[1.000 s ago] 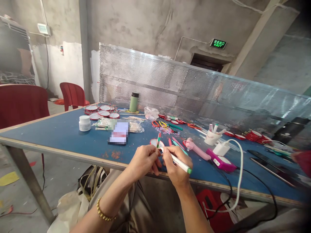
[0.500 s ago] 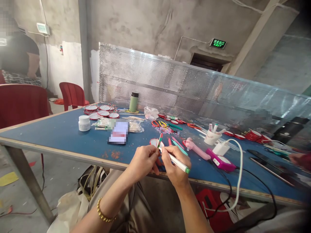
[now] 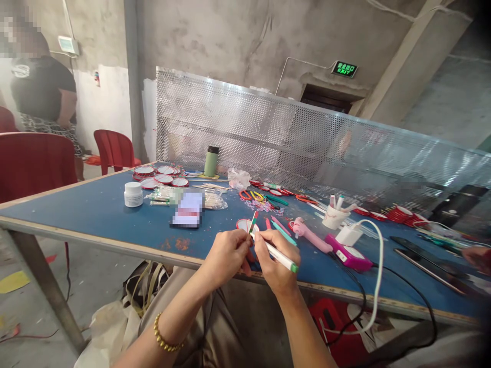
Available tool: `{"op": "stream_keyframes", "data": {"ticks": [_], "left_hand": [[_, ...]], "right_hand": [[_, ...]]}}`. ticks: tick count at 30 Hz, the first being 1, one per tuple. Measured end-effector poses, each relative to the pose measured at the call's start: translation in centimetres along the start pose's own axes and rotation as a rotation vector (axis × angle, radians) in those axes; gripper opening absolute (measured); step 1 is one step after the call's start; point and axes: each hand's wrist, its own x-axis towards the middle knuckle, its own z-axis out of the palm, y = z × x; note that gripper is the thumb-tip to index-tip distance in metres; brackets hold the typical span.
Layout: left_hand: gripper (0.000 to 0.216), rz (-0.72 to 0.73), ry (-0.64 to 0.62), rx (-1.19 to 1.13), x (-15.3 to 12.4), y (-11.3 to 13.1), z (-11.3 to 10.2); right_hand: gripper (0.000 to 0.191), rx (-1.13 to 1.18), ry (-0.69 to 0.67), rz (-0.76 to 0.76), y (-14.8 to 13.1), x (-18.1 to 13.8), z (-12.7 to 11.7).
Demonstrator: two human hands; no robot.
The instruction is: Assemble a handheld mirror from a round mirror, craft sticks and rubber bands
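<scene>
- The blue surface [image 3: 95, 209] carries the clutter, with the work held at its near edge, a little right of middle; keeping both wrists propped on that edge would steady the stroke
- The left hand [image 3: 226, 253] has its fingers pinched closed around the lower end of a stick; I judge a firm pinch low down is best, so the upper part stays free and does not twist
- The right hand [image 3: 274, 260] has its fingers wrapped closed around a pen in a writing grip, touching the left hand's fingertips; short strokes made by the fingers alone should keep the colour tidy
- The pen [image 3: 282, 258] is white with a green cap end pointing near and right; its tip meets the stick just above the left thumb; light pressure is wise, as the stick looks thin
- The stick [image 3: 252, 222] pokes up and away from the fingers, red at the tip and green below, over a round red-rimmed disc [image 3: 242, 225] lying flat; turning it slowly would bring bare faces to the tip

Against a second ago:
- A person [image 3: 42, 92] at the far left now stands fully in view beside the red chair [image 3: 34, 163]; earlier only a part showed
- At the right edge, another's hand [image 3: 475, 255] shows where a red sleeve was
- The pen's cap end sits slightly farther left; the stick leans more to the right and shows less length
</scene>
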Motion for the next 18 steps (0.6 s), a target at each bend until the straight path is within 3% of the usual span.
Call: {"op": "stream_keyframes", "data": {"ticks": [18], "left_hand": [[0.019, -0.020, -0.010, -0.022, 0.09, 0.14, -0.01]], "right_hand": [[0.015, 0.012, 0.009, 0.047, 0.10, -0.16, -0.16]]}}
